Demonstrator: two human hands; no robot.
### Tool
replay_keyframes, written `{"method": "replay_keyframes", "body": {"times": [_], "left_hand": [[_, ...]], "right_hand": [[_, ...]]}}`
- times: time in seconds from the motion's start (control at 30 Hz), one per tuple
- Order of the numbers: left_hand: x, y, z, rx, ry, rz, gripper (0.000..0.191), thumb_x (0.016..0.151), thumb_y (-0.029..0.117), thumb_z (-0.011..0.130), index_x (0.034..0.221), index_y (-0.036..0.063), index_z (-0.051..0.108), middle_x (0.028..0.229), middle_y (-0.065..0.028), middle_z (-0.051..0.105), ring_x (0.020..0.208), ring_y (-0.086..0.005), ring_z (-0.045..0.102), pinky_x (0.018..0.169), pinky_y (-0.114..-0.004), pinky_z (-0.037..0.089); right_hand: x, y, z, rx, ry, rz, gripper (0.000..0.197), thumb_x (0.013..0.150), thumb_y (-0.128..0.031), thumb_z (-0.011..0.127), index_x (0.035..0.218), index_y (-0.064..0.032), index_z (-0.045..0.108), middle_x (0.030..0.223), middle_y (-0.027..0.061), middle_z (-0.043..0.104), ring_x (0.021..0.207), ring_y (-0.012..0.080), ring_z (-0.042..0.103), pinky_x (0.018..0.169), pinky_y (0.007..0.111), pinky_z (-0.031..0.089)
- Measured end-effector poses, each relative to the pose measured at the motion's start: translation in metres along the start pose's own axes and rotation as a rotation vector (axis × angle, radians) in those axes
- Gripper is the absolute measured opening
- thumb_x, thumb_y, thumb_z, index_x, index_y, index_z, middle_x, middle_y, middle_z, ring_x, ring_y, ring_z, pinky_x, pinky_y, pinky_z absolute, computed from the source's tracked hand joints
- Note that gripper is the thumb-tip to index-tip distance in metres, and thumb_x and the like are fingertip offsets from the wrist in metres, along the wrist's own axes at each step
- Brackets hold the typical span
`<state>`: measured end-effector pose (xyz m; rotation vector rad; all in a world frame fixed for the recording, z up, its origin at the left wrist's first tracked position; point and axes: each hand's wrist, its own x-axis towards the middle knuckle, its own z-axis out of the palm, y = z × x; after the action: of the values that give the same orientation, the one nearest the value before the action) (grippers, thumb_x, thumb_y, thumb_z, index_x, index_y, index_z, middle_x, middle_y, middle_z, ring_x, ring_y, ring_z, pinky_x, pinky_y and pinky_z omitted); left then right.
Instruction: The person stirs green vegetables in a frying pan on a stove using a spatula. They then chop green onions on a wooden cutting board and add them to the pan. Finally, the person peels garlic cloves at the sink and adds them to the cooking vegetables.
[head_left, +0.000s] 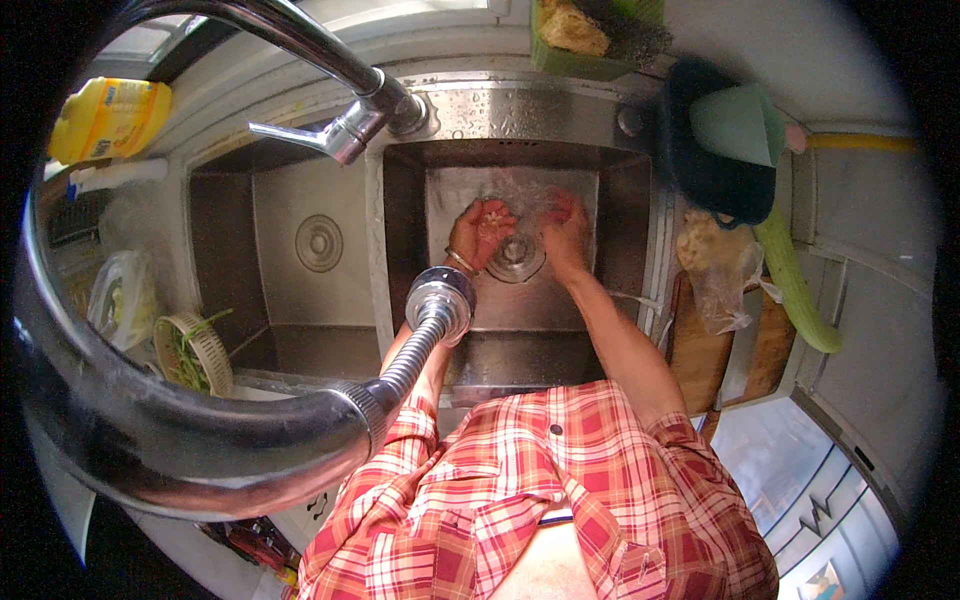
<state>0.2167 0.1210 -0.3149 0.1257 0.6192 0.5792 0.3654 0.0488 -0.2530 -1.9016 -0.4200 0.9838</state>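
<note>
Over the right basin of a stainless steel double sink, my left hand is palm up and cupped. Small pale pieces rest in it, too small to identify. A bracelet circles that wrist. To its right, my right hand is inside the same basin, its fingers blurred. Whether it holds anything is unclear. Between and below the hands sits the drain strainer. The flexible spout of the chrome faucet hangs above my left forearm and hides part of it.
The left basin has its own drain. A colander with green stalks and a plastic bag stand left. On the right are a dark basin, a long green gourd, a bagged food item, a wooden board and a cleaver.
</note>
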Motion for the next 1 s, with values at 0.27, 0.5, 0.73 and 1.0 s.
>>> {"method": "replay_keyframes", "body": {"times": [0.27, 0.5, 0.73, 1.0], "left_hand": [[-0.001, 0.002, 0.009, -0.139, -0.062, -0.048, 0.033, 0.092, 0.029, 0.045, 0.099, -0.0008, 0.057, 0.093, -0.0128, 0.060, 0.084, -0.0274, 0.059, 0.074, -0.039, 0.048], [-0.022, 0.001, 0.048, -0.031, -0.108, 0.050, 0.025, 0.090, 0.021, 0.050, 0.101, -0.0007, 0.058, 0.095, -0.0130, 0.061, 0.090, -0.0269, 0.059, 0.076, -0.035, 0.049], [-0.081, -0.001, 0.084, -0.079, -0.181, 0.105, 0.025, 0.091, 0.010, 0.046, 0.109, -0.0049, 0.054, 0.108, -0.0169, 0.057, 0.104, -0.0304, 0.054, 0.089, -0.037, 0.048], [-0.157, -0.021, 0.138, -0.164, -0.051, 0.083, 0.034, 0.090, 0.003, 0.039, 0.121, -0.0101, 0.040, 0.126, -0.0240, 0.043, 0.124, -0.0360, 0.037, 0.105, -0.046, 0.033]], "right_hand": [[-0.028, -0.031, -0.006, 0.316, -0.210, 0.049, 0.045, 0.079, -0.007, 0.058, 0.122, -0.0007, 0.044, 0.110, 0.0145, 0.054, 0.092, 0.0184, 0.056, 0.077, 0.030, 0.046], [-0.048, -0.046, -0.046, -0.100, -0.106, -0.301, 0.026, 0.083, -0.014, 0.058, 0.106, -0.0024, 0.059, 0.096, 0.0112, 0.061, 0.084, 0.0187, 0.058, 0.072, 0.030, 0.046], [-0.082, -0.062, -0.075, -0.217, -0.229, -0.360, 0.019, 0.081, -0.018, 0.060, 0.089, -0.0013, 0.064, 0.088, 0.0124, 0.060, 0.076, 0.0243, 0.059, 0.068, 0.033, 0.046], [-0.121, -0.074, -0.089, -0.260, -0.246, -0.528, 0.017, 0.078, -0.013, 0.060, 0.092, -0.0031, 0.062, 0.086, 0.0130, 0.059, 0.075, 0.0236, 0.059, 0.069, 0.034, 0.047]]}}
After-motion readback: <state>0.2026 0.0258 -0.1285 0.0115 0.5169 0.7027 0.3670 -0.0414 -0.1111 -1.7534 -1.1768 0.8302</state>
